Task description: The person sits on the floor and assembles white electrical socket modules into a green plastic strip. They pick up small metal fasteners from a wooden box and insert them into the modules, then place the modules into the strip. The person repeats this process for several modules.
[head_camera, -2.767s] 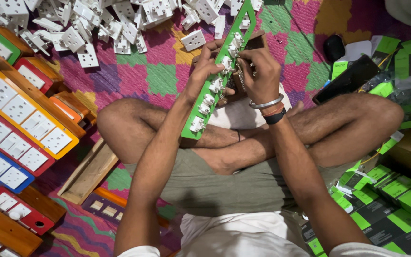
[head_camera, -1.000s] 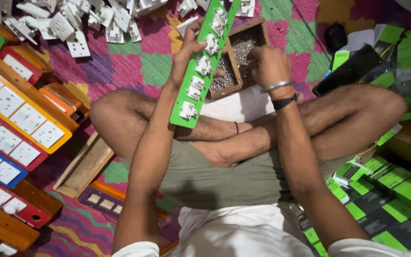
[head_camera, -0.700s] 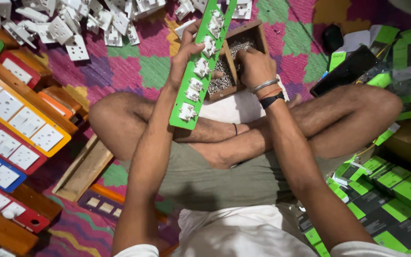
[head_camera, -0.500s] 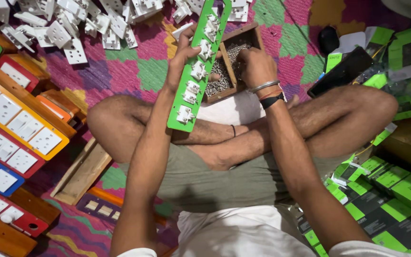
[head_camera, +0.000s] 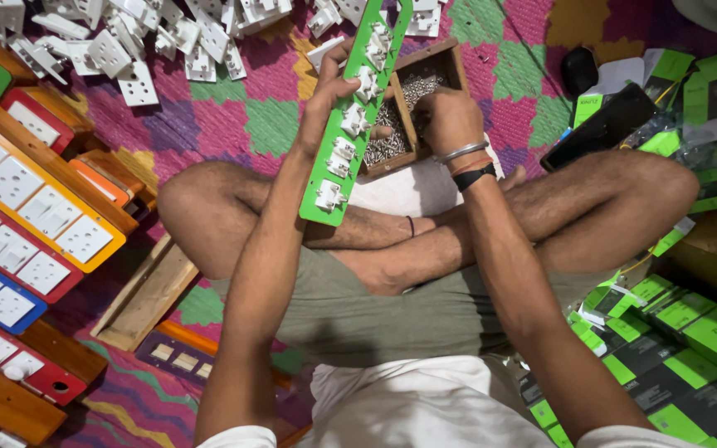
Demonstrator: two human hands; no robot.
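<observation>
I sit cross-legged on a patterned mat. My left hand grips a long green panel fitted with several white switch modules, holding it tilted over my legs. My right hand reaches down into a small wooden box filled with small metal screws; its fingertips are closed inside the box, and what they pinch is hidden. A metal bangle and a dark band sit on my right wrist.
A heap of loose white switch and socket modules lies at the top left. Finished wooden switchboards with coloured frames line the left side. Green and black cartons pile up on the right. A dark phone-like slab lies beyond my right knee.
My right hand has left the green panel and moved down into the box of screws. The left hand keeps holding the panel, now lifted higher and farther forward.
</observation>
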